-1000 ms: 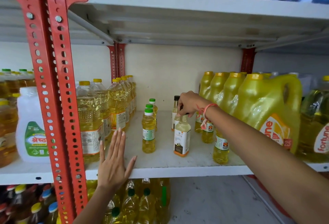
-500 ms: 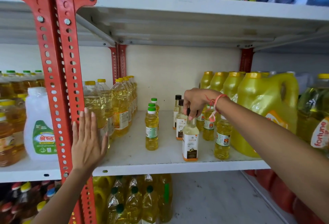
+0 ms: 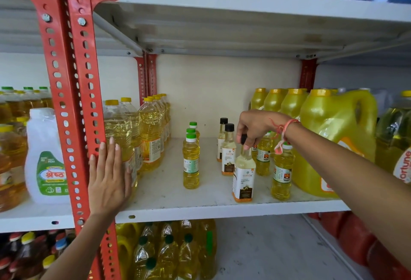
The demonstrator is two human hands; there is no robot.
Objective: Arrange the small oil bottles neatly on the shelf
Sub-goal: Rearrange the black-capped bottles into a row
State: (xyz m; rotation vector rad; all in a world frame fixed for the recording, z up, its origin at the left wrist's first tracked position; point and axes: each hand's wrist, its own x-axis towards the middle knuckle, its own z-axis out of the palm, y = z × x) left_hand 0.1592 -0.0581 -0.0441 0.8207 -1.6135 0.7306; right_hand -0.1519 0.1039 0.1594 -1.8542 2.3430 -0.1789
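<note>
On the white middle shelf (image 3: 169,193) stand small oil bottles. A row of three green-capped yellow bottles (image 3: 191,164) runs front to back at the centre. To their right stand three black-capped coconut oil bottles; my right hand (image 3: 255,127) grips the cap of the front one (image 3: 243,177), which stands upright near the shelf's front edge. Two more (image 3: 228,155) stand behind it. Small yellow bottles with white labels (image 3: 282,173) line up under my right wrist. My left hand (image 3: 109,175) lies flat, fingers apart, against the red upright post (image 3: 73,101) and a large bottle.
Large clear oil bottles (image 3: 151,137) fill the shelf's left side, big yellow jugs (image 3: 333,137) the right. A white jug with a green label (image 3: 47,157) stands beyond the post. More bottles sit on the shelves above and below.
My left hand rose from the shelf's front edge to the red post. My right hand has drawn the front coconut oil bottle slightly right and forward, and the view shifted.
</note>
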